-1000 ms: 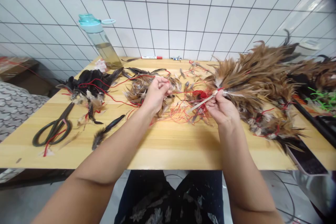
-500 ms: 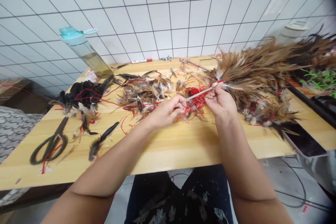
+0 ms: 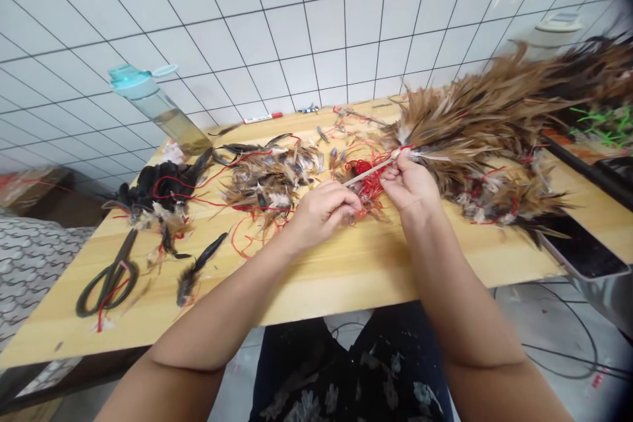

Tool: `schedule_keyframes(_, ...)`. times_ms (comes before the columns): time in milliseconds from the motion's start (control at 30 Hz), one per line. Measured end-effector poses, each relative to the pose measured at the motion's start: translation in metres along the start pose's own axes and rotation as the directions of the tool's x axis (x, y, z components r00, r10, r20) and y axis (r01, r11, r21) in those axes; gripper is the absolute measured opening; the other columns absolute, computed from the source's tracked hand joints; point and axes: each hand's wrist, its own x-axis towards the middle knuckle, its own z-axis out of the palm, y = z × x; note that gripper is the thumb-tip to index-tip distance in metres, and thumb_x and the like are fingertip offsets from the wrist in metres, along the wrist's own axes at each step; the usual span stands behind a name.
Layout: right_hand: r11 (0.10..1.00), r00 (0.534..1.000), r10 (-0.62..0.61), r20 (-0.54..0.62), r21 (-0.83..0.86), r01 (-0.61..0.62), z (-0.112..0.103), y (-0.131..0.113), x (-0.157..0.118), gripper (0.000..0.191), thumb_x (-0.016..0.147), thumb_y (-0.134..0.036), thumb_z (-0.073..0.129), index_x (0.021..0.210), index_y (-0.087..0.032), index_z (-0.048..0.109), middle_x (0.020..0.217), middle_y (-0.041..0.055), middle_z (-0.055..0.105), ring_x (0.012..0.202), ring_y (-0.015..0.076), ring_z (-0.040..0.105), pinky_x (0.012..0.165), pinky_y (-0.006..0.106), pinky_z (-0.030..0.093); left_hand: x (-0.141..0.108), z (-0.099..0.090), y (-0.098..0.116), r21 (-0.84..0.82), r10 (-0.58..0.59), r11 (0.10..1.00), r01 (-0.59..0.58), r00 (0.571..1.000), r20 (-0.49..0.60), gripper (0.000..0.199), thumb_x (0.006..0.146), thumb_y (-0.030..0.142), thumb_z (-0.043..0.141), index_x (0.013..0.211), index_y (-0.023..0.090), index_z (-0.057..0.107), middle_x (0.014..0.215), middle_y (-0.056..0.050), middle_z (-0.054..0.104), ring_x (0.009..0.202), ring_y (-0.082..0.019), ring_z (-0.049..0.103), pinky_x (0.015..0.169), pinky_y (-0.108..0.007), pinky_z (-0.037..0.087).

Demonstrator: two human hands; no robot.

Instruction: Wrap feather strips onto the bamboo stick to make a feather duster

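From here I see the stick [image 3: 370,171] lying on an eight-to-two line between the hands, its two o'clock end pinched by the right hand [image 3: 411,186] against the feathers [image 3: 459,115], the left hand [image 3: 324,208] curled at eight (gripping or not, I can't tell).

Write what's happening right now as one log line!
left hand: at lower part of pale stick, grip unclear; right hand: pinching it near brown feathers; scissors: on table
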Motion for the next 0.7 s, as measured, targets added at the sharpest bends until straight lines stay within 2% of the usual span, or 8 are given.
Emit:
schedule_keyframes(100,0.999,0.999,0.033,0.000,-0.007,-0.033,0.002,0.005,-0.003,0.034,0.084,-0.027,0.069,0.066,-0.019,0.042,0.049,-0.0102,0.035,0.039,0.0027,0.029,0.036,0.013,0.029,0.000,-0.003,0.003,-0.061,-0.117,0.992,0.110,0.986,-0.115,0.008,0.087,0.019,0.058,0.083,0.019,0.065,0.080,-0.004,0.069,0.078,-0.015,0.060,0.076,-0.029,0.045)
schedule_keyframes(167,0.999,0.999,0.046,-0.018,-0.012,-0.046,0.004,0.008,-0.005,0.032,0.086,-0.021,0.067,0.066,-0.019,0.042,0.050,-0.0099,0.037,0.039,0.0025,0.029,0.036,0.013,0.028,0.000,-0.006,0.002,-0.187,-0.233,0.962,0.199,0.956,-0.180,0.006,0.084,0.024,0.063,0.085,0.019,0.066,0.082,-0.003,0.067,0.076,-0.014,0.059,0.072,-0.027,0.045)
schedule_keyframes(300,0.999,1.000,0.015,0.016,-0.042,-0.014,0.003,0.013,-0.006,0.032,0.083,-0.016,0.069,0.067,-0.019,0.042,0.051,-0.0101,0.037,0.040,0.0027,0.029,0.036,0.013,0.028,0.000,-0.009,-0.009,-0.502,-0.411,0.815,0.290,0.900,-0.147,0.018,0.079,0.032,0.070,0.087,0.018,0.065,0.082,-0.002,0.064,0.070,-0.010,0.056,0.067,-0.023,0.045)
schedule_keyframes(433,1.000,0.999,0.027,0.032,-0.014,-0.026,-0.001,0.016,-0.005,0.030,0.084,-0.014,0.067,0.067,-0.019,0.042,0.051,-0.0102,0.036,0.039,0.0031,0.030,0.036,0.013,0.029,0.002,-0.006,-0.021,-0.626,-0.460,0.721,0.297,0.881,-0.112,0.022,0.076,0.033,0.074,0.085,0.017,0.063,0.077,-0.001,0.063,0.068,-0.009,0.056,0.065,-0.021,0.046)
schedule_keyframes(567,0.999,0.999,0.045,0.031,0.026,-0.046,0.000,0.019,-0.007,0.027,0.088,-0.012,0.061,0.068,-0.018,0.043,0.052,-0.0094,0.040,0.039,0.0024,0.030,0.036,0.013,0.029,0.002,-0.004,-0.027,-0.641,-0.477,0.705,0.303,0.872,-0.112,0.022,0.074,0.030,0.075,0.086,0.017,0.063,0.077,-0.001,0.063,0.069,-0.009,0.057,0.066,-0.021,0.046)
schedule_keyframes(700,0.998,0.998,0.056,0.024,0.010,-0.056,0.002,0.021,-0.009,0.029,0.086,-0.016,0.066,0.067,-0.019,0.043,0.052,-0.0097,0.040,0.040,0.0022,0.031,0.037,0.013,0.029,0.000,-0.003,-0.030,-0.645,-0.481,0.692,0.323,0.873,-0.079,0.026,0.070,0.028,0.078,0.086,0.017,0.060,0.080,0.000,0.061,0.072,-0.009,0.057,0.068,-0.021,0.047)
